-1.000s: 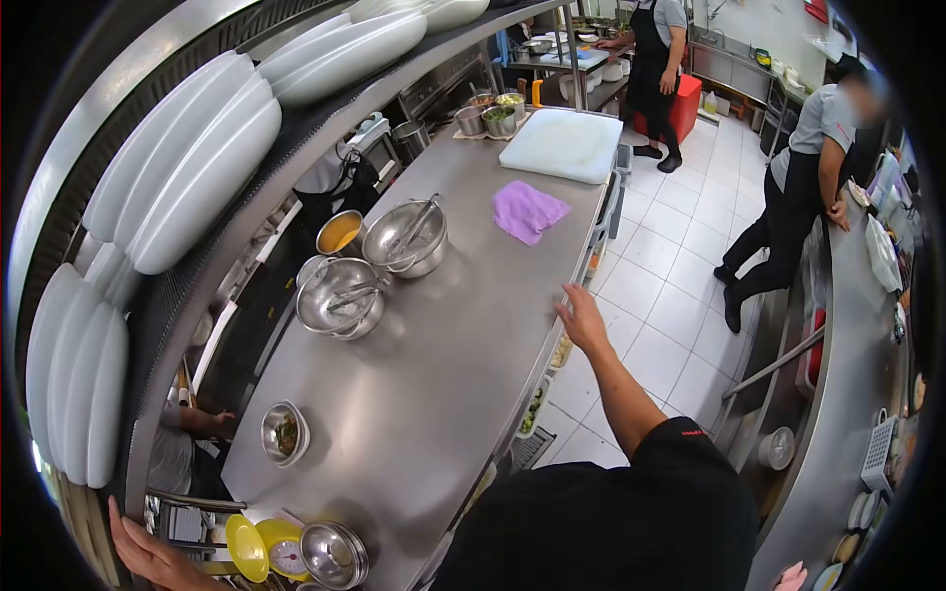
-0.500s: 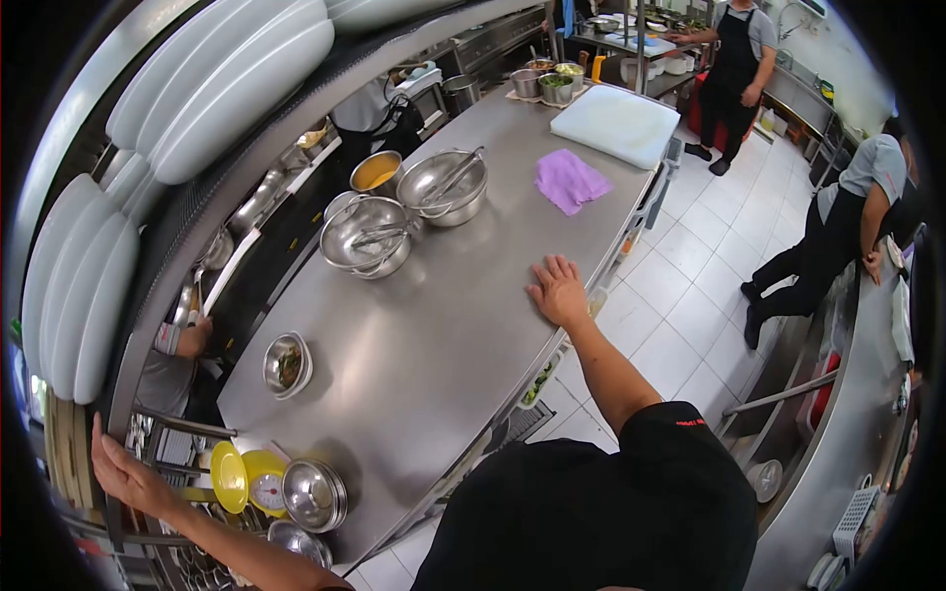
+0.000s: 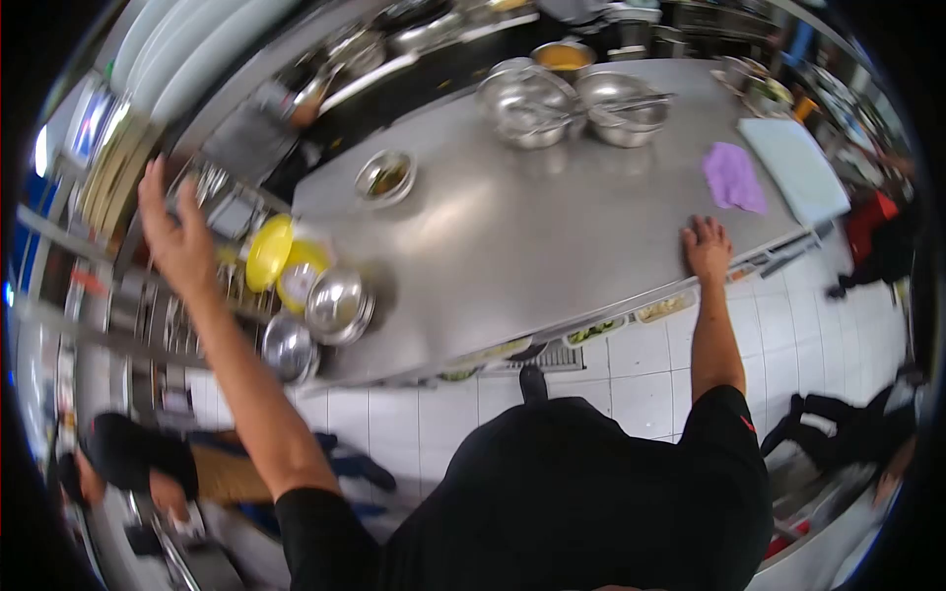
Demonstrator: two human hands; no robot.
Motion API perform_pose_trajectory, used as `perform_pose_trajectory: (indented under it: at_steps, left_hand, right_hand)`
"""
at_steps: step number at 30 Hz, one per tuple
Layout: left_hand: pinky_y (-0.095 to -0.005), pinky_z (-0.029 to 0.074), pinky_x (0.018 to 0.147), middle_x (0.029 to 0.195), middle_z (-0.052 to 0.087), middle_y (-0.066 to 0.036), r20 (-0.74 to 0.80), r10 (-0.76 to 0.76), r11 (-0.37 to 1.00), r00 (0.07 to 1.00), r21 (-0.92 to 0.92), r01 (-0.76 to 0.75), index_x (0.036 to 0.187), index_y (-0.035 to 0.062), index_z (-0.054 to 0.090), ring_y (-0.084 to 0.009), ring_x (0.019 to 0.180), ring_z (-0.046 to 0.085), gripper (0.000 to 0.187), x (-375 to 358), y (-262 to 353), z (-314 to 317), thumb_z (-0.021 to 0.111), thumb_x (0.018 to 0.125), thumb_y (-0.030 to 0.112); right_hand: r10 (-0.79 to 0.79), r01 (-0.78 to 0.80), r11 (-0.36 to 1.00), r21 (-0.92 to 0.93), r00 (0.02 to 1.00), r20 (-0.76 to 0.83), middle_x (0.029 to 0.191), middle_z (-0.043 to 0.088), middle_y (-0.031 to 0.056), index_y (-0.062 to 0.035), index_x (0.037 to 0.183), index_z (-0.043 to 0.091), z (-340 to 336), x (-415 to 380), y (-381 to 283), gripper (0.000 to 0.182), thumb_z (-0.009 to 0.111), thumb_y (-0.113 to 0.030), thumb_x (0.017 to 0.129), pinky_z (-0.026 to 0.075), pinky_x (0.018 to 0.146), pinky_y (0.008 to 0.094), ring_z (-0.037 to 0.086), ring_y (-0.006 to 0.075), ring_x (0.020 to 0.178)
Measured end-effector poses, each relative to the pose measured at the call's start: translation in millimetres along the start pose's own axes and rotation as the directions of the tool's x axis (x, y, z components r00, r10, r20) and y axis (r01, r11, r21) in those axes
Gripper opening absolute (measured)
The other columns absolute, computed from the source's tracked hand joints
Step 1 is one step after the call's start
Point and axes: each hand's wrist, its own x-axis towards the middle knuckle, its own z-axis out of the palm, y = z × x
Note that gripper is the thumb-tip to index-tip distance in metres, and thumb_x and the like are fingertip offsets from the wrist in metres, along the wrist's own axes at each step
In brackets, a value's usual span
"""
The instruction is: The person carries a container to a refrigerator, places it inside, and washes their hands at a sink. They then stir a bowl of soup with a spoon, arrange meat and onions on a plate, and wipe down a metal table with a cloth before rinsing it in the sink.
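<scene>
My left hand [image 3: 179, 236] is raised with its fingers apart and holds nothing, left of a yellow kitchen scale [image 3: 300, 278] with a yellow pan [image 3: 269, 253]. Stacked steel bowls [image 3: 338, 306] stand beside the scale. My right hand [image 3: 708, 248] rests on the front edge of the steel table [image 3: 493, 256], fingers spread. Just beyond it lies a purple cloth [image 3: 734, 178], next to a white cutting board [image 3: 794, 172]. A small bowl with food [image 3: 385, 178] sits farther left on the table.
Steel bowls with tongs [image 3: 623, 106] stand at the back, near a pot of orange liquid [image 3: 563, 59]. White plates [image 3: 187, 49] are racked at upper left. Food trays [image 3: 595, 330] sit under the table edge. One person [image 3: 138, 458] is behind at lower left, another [image 3: 838, 424] at right.
The view has swung to the left. My left hand has lifted from beside the shelf, its fingers spreading. My right hand stays on the table edge.
</scene>
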Motion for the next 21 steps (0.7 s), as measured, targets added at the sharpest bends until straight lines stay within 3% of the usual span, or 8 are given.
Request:
perform_pose_trajectory:
  at_steps: [1,3,4,5,6,11,14,21]
  left_hand:
    - [-0.0358,0.043,0.100,0.131,0.059,-0.015,-0.020,0.005,1.000,1.000,0.010,-0.005,0.128,0.0033,0.060,-0.0243,0.117,0.056,0.033,-15,8,-2,0.059,0.096,0.014]
    - [-0.0346,0.044,0.099,0.126,0.063,-0.014,0.233,-0.413,0.868,0.881,-0.194,0.458,0.120,0.0036,0.065,-0.0249,0.114,0.059,0.029,-65,50,-4,0.064,0.093,0.014]
    - [-0.0349,0.046,0.097,0.119,0.067,-0.013,0.346,-0.408,0.894,0.845,-0.035,0.446,0.113,0.0050,0.068,-0.0249,0.111,0.062,0.024,-110,50,6,0.065,0.092,0.017]
    - [-0.0362,0.047,0.097,0.114,0.069,-0.013,0.559,-0.624,0.698,0.546,0.083,0.712,0.110,0.0070,0.070,-0.0275,0.109,0.064,0.025,-118,109,4,0.064,0.093,0.024]
    - [-0.0372,0.047,0.097,0.118,0.067,-0.015,0.663,-0.430,0.776,0.613,-0.075,0.626,0.114,0.0077,0.068,-0.0305,0.113,0.062,0.033,-177,96,30,0.064,0.092,0.032]
    - [-0.0517,0.032,0.110,0.138,0.050,-0.024,0.650,-0.448,0.862,0.614,0.131,0.490,0.133,0.0083,0.055,-0.0412,0.131,0.044,0.050,-376,161,101,0.058,0.093,0.038]
    - [-0.0564,0.024,0.113,0.143,0.047,-0.022,0.577,-0.541,0.841,0.611,0.365,0.400,0.135,0.0113,0.053,-0.0395,0.135,0.039,0.050,-365,199,97,0.054,0.092,0.038]
    - [-0.0566,0.025,0.111,0.143,0.047,-0.018,0.576,-0.551,0.835,0.604,0.372,0.406,0.133,0.0129,0.054,-0.0363,0.135,0.038,0.051,-362,199,100,0.053,0.090,0.041]
  right_hand:
    - [-0.026,0.026,0.999,-0.038,1.000,-0.009,0.143,0.050,0.0070,-0.0268,0.135,0.055,7,1,2,0.047,0.051,-0.050,0.094,0.029,0.108,0.0562,0.042,0.0338,0.134]
    - [-0.033,0.033,0.998,-0.051,0.999,-0.009,0.145,0.048,0.0070,-0.0265,0.136,0.054,4,1,-2,0.048,0.048,-0.050,0.095,0.029,0.108,0.0570,0.040,0.0328,0.135]
    - [-0.028,0.027,0.998,-0.062,0.999,-0.015,0.146,0.047,0.0069,-0.0264,0.137,0.053,2,0,-6,0.049,0.046,-0.051,0.096,0.028,0.108,0.0574,0.040,0.0323,0.136]
    - [-0.038,0.037,0.998,-0.050,0.999,-0.003,0.146,0.047,0.0071,-0.0260,0.137,0.053,2,-2,-9,0.049,0.046,-0.051,0.096,0.028,0.109,0.0575,0.039,0.0318,0.136]
    - [-0.041,0.042,0.998,-0.045,0.999,0.006,0.147,0.046,0.0073,-0.0257,0.138,0.053,1,-3,-8,0.049,0.045,-0.051,0.096,0.028,0.109,0.0575,0.038,0.0312,0.137]
    - [-0.079,0.082,0.995,-0.049,0.995,0.057,0.149,0.044,0.0079,-0.0243,0.139,0.052,-10,5,-3,0.050,0.044,-0.049,0.097,0.026,0.111,0.0567,0.037,0.0305,0.139]
    - [-0.079,0.083,0.996,-0.046,0.993,0.084,0.149,0.044,0.0079,-0.0232,0.140,0.052,-8,9,1,0.050,0.044,-0.048,0.097,0.024,0.113,0.0552,0.035,0.0301,0.140]
    - [-0.146,0.147,0.989,-0.018,0.987,0.062,0.147,0.047,0.0080,-0.0232,0.139,0.053,-2,18,12,0.049,0.042,-0.049,0.098,0.026,0.111,0.0560,0.038,0.0292,0.138]
